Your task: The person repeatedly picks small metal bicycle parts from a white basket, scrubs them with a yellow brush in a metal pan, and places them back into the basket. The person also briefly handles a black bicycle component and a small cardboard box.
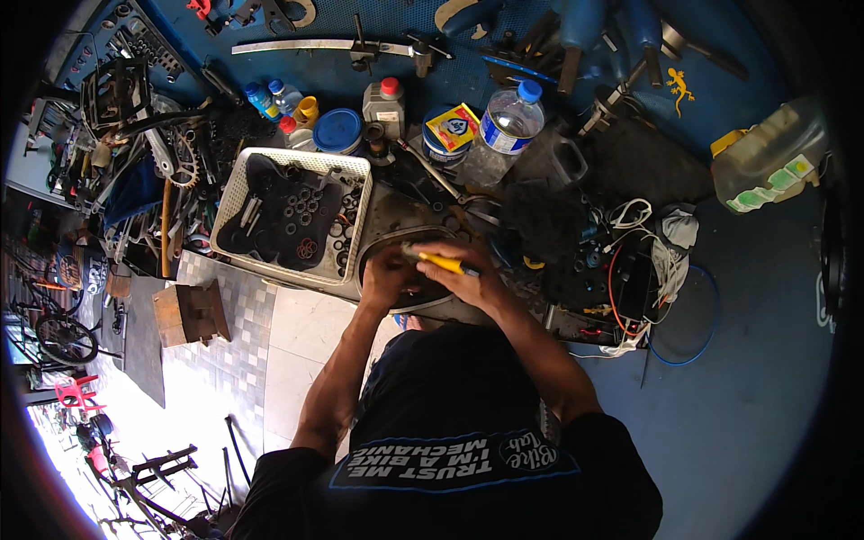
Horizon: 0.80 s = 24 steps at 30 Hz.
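My left hand point(387, 275) is closed, with its fingers curled over a round dark basin point(364, 256). Whatever it holds is small and hidden by the fingers. In my right hand point(477, 277) is a yellow-handled tool point(441, 263) with a dark end. Its greyish tip reaches the left fingers and looks like a brush, but is too small to be sure. Left of the basin stands a cream perforated basket point(279, 266), holding bearing rings point(306, 205), small orange rings point(308, 248) and metal pins on dark cloth.
Behind the basin are a clear blue-capped bottle point(513, 121), a grey red-capped bottle point(385, 110) and a blue-lidded tub point(337, 131). Bike parts and tools crowd the left, near a crankset point(175, 162). Cables point(666, 270) tangle at right. A wooden box point(191, 313) lies at left.
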Available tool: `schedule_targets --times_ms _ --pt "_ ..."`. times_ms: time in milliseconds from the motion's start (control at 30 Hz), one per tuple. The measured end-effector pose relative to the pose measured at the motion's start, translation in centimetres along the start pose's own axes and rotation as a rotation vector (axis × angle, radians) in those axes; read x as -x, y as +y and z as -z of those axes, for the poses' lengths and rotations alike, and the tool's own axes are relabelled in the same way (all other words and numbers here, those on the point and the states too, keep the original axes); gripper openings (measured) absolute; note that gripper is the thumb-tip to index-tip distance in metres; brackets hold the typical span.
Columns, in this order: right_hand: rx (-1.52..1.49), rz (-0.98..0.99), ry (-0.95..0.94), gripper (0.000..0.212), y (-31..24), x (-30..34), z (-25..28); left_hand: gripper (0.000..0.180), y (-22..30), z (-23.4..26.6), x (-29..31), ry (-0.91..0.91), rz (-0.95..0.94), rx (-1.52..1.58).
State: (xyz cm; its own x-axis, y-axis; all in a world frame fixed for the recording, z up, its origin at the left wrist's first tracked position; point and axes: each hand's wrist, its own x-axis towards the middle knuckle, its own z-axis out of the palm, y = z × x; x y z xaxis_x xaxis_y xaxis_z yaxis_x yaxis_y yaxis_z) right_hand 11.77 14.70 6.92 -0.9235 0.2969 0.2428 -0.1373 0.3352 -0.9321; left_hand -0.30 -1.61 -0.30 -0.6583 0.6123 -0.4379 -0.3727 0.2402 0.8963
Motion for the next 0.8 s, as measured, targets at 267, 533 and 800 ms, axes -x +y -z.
schedule_targets --times_ms 267,533,800 --pt "0.169 0.117 -0.152 0.034 0.7 0.6 1.2 0.043 -0.1 0.2 0.3 -0.080 0.020 0.057" --pt "0.159 0.095 -0.085 0.032 1.7 0.8 0.9 0.046 0.4 0.0 0.6 -0.085 -0.043 -0.020" --pt "0.297 -0.077 0.080 0.027 4.6 2.4 1.0 0.039 0.8 0.5 0.4 -0.112 -0.060 0.061"
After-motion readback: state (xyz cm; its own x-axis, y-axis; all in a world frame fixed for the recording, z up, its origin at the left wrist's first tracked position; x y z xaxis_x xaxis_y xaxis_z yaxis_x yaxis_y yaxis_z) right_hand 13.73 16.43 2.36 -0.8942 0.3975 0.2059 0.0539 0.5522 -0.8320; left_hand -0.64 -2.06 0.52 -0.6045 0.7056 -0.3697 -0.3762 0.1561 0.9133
